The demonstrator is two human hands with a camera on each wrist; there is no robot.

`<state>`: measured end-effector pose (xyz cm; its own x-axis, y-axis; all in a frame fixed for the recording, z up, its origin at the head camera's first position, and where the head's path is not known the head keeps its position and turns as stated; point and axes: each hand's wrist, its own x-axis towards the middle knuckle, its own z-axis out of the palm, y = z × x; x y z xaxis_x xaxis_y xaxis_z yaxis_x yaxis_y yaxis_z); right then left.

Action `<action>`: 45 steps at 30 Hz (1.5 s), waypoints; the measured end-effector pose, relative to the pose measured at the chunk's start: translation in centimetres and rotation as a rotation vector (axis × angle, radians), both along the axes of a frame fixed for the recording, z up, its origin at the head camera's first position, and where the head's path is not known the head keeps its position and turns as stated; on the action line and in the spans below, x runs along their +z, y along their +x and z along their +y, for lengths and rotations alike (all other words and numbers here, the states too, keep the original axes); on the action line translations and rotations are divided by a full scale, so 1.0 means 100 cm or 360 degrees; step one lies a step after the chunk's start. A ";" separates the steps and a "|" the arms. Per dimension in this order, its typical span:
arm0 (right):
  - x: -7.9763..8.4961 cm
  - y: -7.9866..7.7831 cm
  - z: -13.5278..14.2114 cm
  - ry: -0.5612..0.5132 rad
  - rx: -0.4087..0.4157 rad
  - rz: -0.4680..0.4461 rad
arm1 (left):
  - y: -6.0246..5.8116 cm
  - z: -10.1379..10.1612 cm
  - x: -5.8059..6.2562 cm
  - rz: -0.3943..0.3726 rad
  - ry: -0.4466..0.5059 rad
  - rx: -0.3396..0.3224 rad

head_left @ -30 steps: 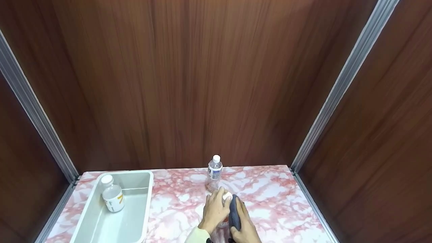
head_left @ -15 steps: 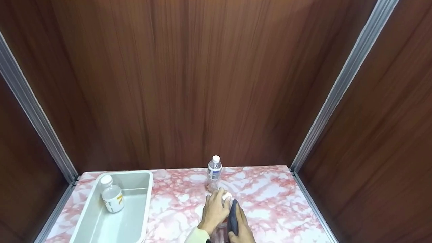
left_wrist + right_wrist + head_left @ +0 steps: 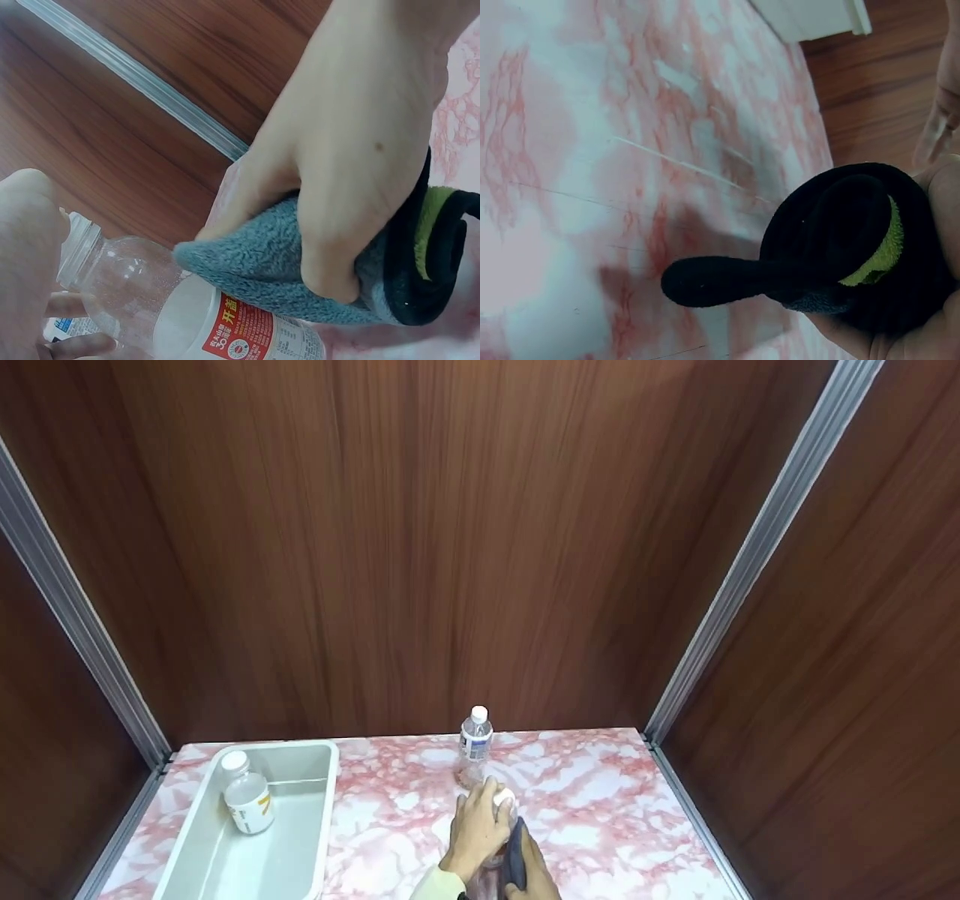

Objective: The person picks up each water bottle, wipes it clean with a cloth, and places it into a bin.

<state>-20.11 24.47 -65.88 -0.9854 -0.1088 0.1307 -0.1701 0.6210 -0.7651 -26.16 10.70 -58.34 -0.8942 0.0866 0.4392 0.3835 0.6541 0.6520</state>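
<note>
A clear plastic bottle with a white cap and a red-and-white label (image 3: 240, 330) stands between the hands. My left hand (image 3: 478, 829) grips it near the neck, fingers curled round behind, as the left wrist view shows. A folded grey-blue plush cloth (image 3: 259, 259) with black and yellow-green edging is in my right hand (image 3: 534, 874), pinched between thumb and fingers. The cloth lies along the bottle's side, over part of the label. From the right wrist the rolled black edge of the cloth (image 3: 855, 247) fills the lower right; the bottle is hidden there.
Another clear bottle (image 3: 476, 746) with a white cap stands just behind the hands. On the left is a pale grey bin (image 3: 324, 825) with a white-capped bottle (image 3: 249, 802) leaning inside. Brown wood-grain panels (image 3: 405, 547) wall in the pink marbled table (image 3: 600, 810).
My right hand and the cloth have slid down along the bottle, toward the table's near side. My left hand keeps its place at the bottle's neck.
</note>
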 end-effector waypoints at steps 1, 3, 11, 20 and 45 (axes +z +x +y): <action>-0.002 0.000 0.000 -0.0011 0.0003 -0.0001 | 0.000 0.000 0.000 -0.0003 0.0002 0.0002; -0.006 -0.001 0.000 -0.0030 0.0019 0.0017 | 0.000 -0.001 0.000 -0.0019 0.0009 0.0008; -0.034 -0.004 0.009 -0.0196 0.0125 0.0071 | 0.000 0.000 -0.001 0.0025 0.0011 0.0042; -0.046 -0.011 0.022 -0.0518 0.0359 -0.0016 | 0.004 0.002 0.006 -0.0080 -0.0005 0.0078; 0.058 0.005 0.016 -0.0151 -0.0091 -0.0001 | 0.001 -0.006 0.027 -0.0327 0.0150 0.0120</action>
<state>-19.58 26.12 -60.06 -0.9897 -0.0397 0.1374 -0.1362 0.5544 -0.8210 -26.10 10.10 -55.67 -0.9681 -0.0166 0.2501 0.1887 0.6084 0.7708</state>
